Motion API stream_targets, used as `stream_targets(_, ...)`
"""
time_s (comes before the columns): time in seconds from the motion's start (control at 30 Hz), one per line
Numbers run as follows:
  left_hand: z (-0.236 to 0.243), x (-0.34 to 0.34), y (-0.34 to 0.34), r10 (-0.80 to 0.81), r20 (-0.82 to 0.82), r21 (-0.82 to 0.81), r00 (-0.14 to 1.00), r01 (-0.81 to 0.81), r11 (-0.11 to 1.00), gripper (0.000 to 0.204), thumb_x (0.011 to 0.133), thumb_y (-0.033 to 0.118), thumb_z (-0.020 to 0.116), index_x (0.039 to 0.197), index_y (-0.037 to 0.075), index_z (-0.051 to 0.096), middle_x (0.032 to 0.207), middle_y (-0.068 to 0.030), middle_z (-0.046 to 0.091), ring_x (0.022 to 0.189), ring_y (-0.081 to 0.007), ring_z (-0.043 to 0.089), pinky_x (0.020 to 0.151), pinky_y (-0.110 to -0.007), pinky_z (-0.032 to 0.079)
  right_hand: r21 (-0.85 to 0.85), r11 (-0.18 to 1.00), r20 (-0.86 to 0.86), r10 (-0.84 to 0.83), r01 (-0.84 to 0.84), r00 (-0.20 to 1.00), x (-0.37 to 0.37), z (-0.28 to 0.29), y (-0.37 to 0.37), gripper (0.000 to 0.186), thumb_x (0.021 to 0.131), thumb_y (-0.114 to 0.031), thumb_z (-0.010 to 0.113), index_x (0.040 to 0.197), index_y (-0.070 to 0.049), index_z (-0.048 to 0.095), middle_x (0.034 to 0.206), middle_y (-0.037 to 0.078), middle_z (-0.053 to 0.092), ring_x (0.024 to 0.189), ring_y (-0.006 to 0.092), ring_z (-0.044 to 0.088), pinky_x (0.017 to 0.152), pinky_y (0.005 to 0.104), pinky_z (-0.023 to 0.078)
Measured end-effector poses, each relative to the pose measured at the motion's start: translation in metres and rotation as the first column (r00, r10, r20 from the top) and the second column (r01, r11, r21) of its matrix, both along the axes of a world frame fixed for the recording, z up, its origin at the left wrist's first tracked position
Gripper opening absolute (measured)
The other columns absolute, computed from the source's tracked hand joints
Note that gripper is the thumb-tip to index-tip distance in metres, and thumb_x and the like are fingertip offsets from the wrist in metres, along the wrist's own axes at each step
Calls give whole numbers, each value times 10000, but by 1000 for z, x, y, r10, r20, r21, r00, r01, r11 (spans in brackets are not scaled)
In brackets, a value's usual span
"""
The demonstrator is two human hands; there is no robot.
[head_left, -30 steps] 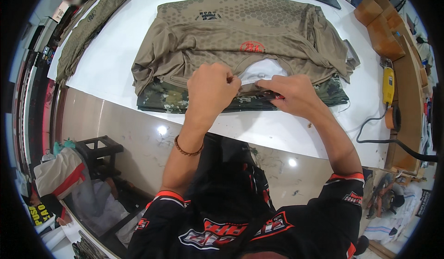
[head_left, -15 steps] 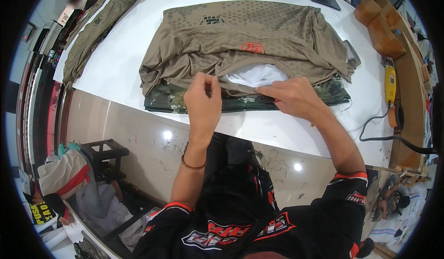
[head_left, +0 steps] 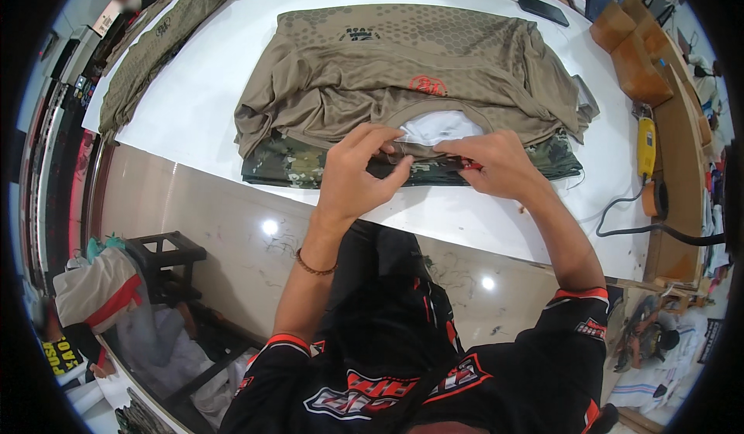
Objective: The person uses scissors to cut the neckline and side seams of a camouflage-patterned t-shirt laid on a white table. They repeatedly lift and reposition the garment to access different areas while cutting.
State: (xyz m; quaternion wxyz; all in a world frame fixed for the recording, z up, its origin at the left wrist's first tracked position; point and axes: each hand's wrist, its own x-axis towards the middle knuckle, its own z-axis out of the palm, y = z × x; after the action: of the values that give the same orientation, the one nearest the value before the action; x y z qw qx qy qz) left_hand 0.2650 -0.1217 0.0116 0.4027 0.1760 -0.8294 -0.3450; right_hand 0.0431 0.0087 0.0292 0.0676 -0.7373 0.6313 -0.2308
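Note:
A brown-khaki shirt [head_left: 325, 70] with a dark hexagon pattern and a red emblem lies on a folded green camouflage garment [head_left: 283, 163]. Its round collar faces me, and white fabric [head_left: 442, 128] shows inside the neck opening. My left hand [head_left: 360, 172] is at the left end of the collar, thumb and fingers apart, fingertips touching the fabric. With thumb and forefinger, my right hand [head_left: 500, 163] pinches the collar's near edge. A small red object [head_left: 471, 166] shows under its fingers, mostly hidden; its kind I cannot make out.
More khaki garments [head_left: 155, 66] lie at the table's left edge. A dark phone [head_left: 541, 10] rests at the far right. Along the right stand brown wooden compartments [head_left: 637, 62], a yellow corded tool [head_left: 646, 143] and a tape roll [head_left: 655, 199]. A black stool [head_left: 167, 256] stands lower left.
My left hand has moved right along the collar, and its pinched fingers have spread apart. My right hand keeps its pinch on the collar's near edge.

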Motion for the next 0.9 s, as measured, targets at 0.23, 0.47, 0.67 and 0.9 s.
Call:
stream_targets(0.23, -21, -1, -4, 69, 15, -219, 998, -64, 974, 222, 806, 77, 808, 1004, 29, 719, 948, -88, 679, 785, -264, 682, 677, -341, 542, 77, 997, 36, 12, -15, 999, 6, 17, -1, 263, 816, -165, 744, 1071, -107, 728, 751, 112, 690, 641, 317, 645, 585, 388, 476)
stream_targets(0.47, -13, -4, -6, 121, 21, -104, 992, -118, 988, 98, 899, 28, 700, 936, 6, 611, 879, -126, 620, 726, -338, 626, 639, -402, 495, 35, 999, 120, -30, 26, 992, 19, 14, -12, 247, 935, -281, 672, 982, -40, 647, 682, 144, 603, 614, 362, 571, 585, 429, 434)
stream_targets(0.67, -16, -2, -9, 114, 17, -66, 993, -113, 991, 83, 919, 21, 680, 949, 0, 606, 863, -129, 610, 707, -327, 611, 640, -386, 486, 114, 988, 20, -105, 102, 994, 31, 9, -30, 287, 964, -325, 649, 958, -45, 590, 692, 164, 635, 660, 392, 624, 589, 467, 451)
stream_targets(0.9, -16, -4, -10, 123, 20, -36, 992, -122, 992, 65, 929, 1, 663, 939, -12, 600, 841, -128, 598, 686, -282, 621, 627, -366, 488, 53, 992, -203, -98, 111, 974, 40, 1, -31, 310, 990, -386, 595, 1020, -77, 595, 617, 146, 645, 582, 392, 650, 522, 492, 478)
